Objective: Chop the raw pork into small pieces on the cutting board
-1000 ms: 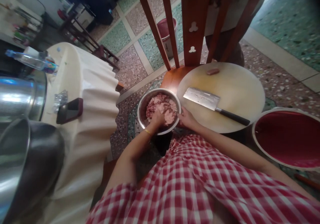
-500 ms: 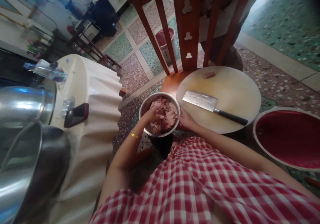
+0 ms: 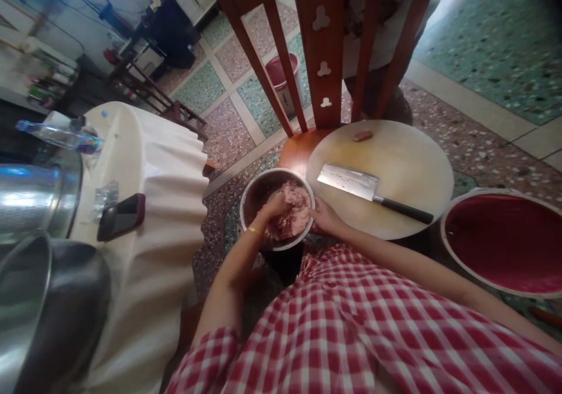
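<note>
A metal bowl of pink minced meat sits in front of me, left of a round cutting board. My left hand is down inside the bowl, its fingers curled into the meat and partly buried. At the bowl's right side, my right hand grips the rim. A cleaver with a black handle lies flat on the board, just beyond my right hand. Near the board's far edge rests a small sausage-like piece.
The board lies on a wooden chair, with a person's leg behind it. To the right stands a red-lined bucket. The cloth-covered table on the left holds a phone, a plastic bottle and large metal pots.
My left hand has pushed rightward and deeper into the meat, which is now gathered at the bowl's right side. My right hand stays on the rim. The view has shifted slightly.
</note>
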The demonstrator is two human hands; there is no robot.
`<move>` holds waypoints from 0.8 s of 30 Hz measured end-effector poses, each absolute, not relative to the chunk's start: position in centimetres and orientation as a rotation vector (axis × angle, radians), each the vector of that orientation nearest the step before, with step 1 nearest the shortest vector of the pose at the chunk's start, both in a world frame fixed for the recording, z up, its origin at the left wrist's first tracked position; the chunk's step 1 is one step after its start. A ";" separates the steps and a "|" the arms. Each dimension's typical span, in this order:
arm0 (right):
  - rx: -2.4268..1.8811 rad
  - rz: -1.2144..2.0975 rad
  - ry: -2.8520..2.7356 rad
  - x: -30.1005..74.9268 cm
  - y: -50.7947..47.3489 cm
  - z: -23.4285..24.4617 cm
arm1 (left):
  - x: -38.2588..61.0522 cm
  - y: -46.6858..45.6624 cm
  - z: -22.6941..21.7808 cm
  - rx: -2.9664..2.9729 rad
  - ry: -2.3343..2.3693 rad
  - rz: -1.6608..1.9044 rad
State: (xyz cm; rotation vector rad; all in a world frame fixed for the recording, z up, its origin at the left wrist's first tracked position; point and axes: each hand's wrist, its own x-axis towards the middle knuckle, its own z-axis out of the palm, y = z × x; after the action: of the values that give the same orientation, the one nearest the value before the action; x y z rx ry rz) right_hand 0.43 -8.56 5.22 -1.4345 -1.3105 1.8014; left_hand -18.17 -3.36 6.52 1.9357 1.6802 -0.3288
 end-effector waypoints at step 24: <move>-1.430 1.850 -1.306 0.8 -8.6 5.4 | -22.6 -3.2 9.0 2.001 1.823 -0.819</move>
State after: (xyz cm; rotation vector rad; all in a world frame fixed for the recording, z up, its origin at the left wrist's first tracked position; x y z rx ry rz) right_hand 0.80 -8.59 5.35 -1.4299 -1.3063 1.8501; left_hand -22.57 -3.21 9.03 2.0008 1.8226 -0.8186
